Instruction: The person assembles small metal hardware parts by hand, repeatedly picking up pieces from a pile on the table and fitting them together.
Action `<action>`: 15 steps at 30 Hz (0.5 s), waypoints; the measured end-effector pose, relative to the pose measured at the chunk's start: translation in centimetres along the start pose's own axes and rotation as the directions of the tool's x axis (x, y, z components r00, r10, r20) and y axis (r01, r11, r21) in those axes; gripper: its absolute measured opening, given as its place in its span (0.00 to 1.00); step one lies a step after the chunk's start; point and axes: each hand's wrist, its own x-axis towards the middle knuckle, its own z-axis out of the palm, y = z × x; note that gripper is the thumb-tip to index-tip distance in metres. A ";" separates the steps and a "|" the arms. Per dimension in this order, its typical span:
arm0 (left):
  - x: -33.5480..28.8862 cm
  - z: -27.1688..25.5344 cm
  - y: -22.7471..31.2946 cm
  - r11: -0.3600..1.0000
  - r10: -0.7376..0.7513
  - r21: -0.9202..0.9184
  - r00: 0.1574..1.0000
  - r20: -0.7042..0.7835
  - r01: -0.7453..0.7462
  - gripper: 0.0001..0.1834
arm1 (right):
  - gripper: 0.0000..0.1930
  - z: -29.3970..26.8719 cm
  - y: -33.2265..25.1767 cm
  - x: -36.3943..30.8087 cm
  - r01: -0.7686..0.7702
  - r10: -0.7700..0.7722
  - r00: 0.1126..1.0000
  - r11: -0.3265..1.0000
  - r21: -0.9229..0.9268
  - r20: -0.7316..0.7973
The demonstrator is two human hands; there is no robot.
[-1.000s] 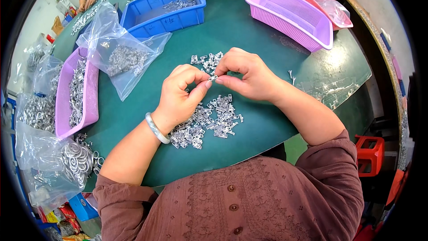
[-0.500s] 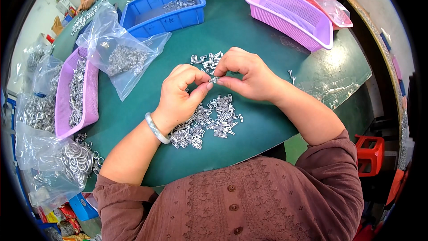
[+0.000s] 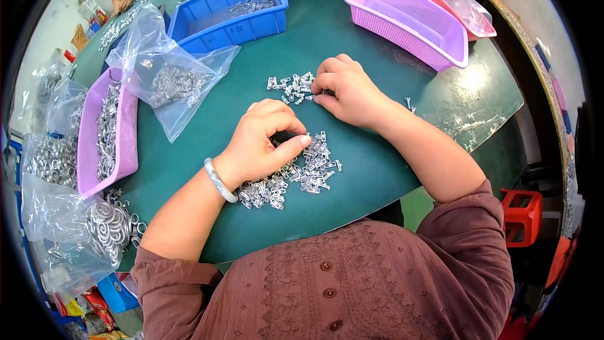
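Two groups of small silver metal pieces lie on the green table: a larger near pile (image 3: pixel 318 167) and a smaller far pile (image 3: pixel 292 85). My left hand (image 3: pixel 267 135), with a pale bangle on its wrist, hovers over the near pile. Its thumb and forefinger come together at the tips, and whatever sits between them is too small to make out. At the right edge of the far pile is my right hand (image 3: pixel 346 91), its fingers curled and pinched low against the pieces. Its fingertips are partly hidden, so what they hold does not show.
A clear plastic bag (image 3: pixel 179 85) of small parts lies left of the piles, beside a purple basket (image 3: pixel 129 141) of metal parts. Behind stand a blue bin (image 3: pixel 233 31) and another purple basket (image 3: pixel 409 31). At the far left a co-worker's hands (image 3: pixel 123 1) are over metal parts.
My hands were together over the piles with a small metal piece between their fingertips. They have parted: the left came down to the near pile, the right moved away to the far pile.
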 end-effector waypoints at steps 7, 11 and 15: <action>-0.1 0.3 -0.5 0.993 -0.093 0.059 0.991 -0.092 0.099 0.04 | 0.03 -0.1 -0.8 0.2 0.067 -0.067 0.997 0.998 0.019 -0.034; -0.2 0.4 -0.7 0.963 -0.266 -0.005 0.953 -0.147 0.268 0.06 | 0.05 -0.5 -2.2 0.3 0.227 -0.207 0.967 0.964 0.138 -0.147; -0.2 0.3 -0.8 0.938 -0.318 -0.193 0.938 -0.141 0.288 0.07 | 0.05 -0.7 -3.2 0.3 0.348 -0.329 0.930 0.932 0.102 -0.164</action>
